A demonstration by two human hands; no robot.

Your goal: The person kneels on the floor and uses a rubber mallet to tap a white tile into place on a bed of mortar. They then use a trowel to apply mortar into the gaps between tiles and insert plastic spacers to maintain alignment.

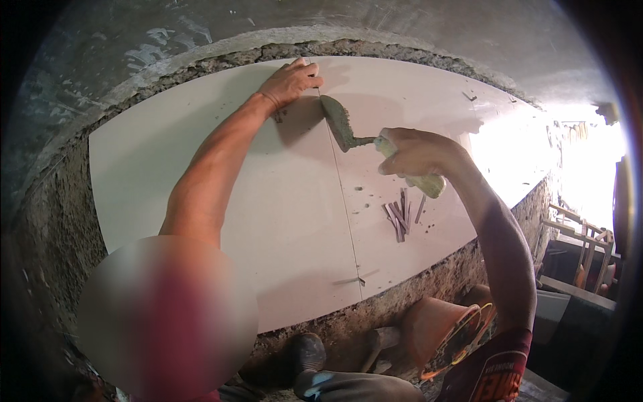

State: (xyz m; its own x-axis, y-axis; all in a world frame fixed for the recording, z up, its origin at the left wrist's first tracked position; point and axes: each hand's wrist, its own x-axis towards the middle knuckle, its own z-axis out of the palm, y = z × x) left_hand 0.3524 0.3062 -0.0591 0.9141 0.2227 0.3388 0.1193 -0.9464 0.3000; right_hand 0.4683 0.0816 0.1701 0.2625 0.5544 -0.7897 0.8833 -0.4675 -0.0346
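Two large pale tiles lie side by side, a left tile [201, 181] and a right tile [415, 94], with a thin joint running between them. My right hand [418, 157] grips a trowel [338, 120] by its yellow-green handle. Grey mortar coats the trowel's blade, whose tip is close to the joint. At the far end of this joint, my left hand [293, 82] has its fingers curled and pinched low over the tiles. What those fingers hold, if anything, is too small to make out. Several thin strips [400, 218] lie in a loose pile on the right tile.
A small clip [360, 281] stands in the joint's near end. Rough mortar [281, 50] borders the tiles along a grey wall [234, 20]. Orange buckets [435, 325], a mallet [380, 342] and a boot [309, 352] are at the near side. Wooden pieces [579, 228] stand far right.
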